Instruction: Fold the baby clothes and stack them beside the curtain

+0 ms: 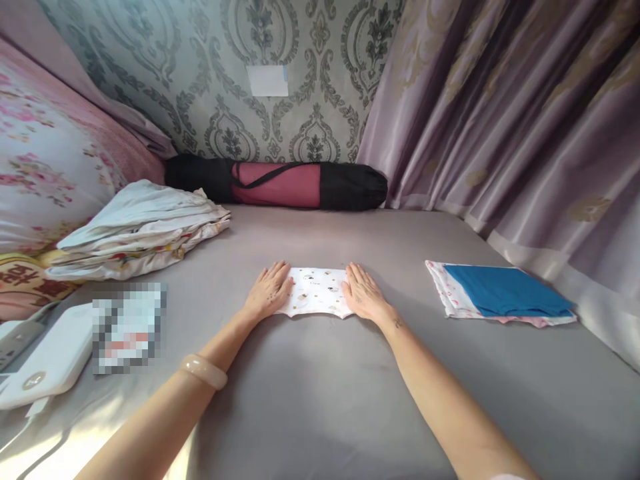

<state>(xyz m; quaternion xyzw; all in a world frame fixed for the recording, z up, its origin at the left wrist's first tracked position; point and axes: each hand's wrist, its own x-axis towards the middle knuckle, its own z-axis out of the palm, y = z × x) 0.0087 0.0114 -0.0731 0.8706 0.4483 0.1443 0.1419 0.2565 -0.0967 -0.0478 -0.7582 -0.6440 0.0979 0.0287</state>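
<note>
At the middle of a grey bedsheet [320, 413]: one small white printed garment [315, 297], folded, lying flat, its scalloped edge toward the wearer. Left hand [269, 291]: palm down, opened out flat, on the garment's left edge, grasping nothing. Right hand [366, 292]: likewise flat and opened out, on the right edge, nothing gripped. One pale bangle [204, 371], on the left forearm.

To the right, well apart: one blue folded garment [505, 291], atop pink-and-white folded clothing [440, 295].

To the left: one loose heap of pale clothes [143, 223], beside a floral cushion [45, 153]; one white power bank [60, 353], cable plugged in; one pixelated object [131, 327], just beside it, identity hidden.

At the back: one black and dark-red roll bag [280, 185], strapped, lying lengthwise along damask-patterned wallpaper [320, 40]; one mauve curtain [445, 100], right.
</note>
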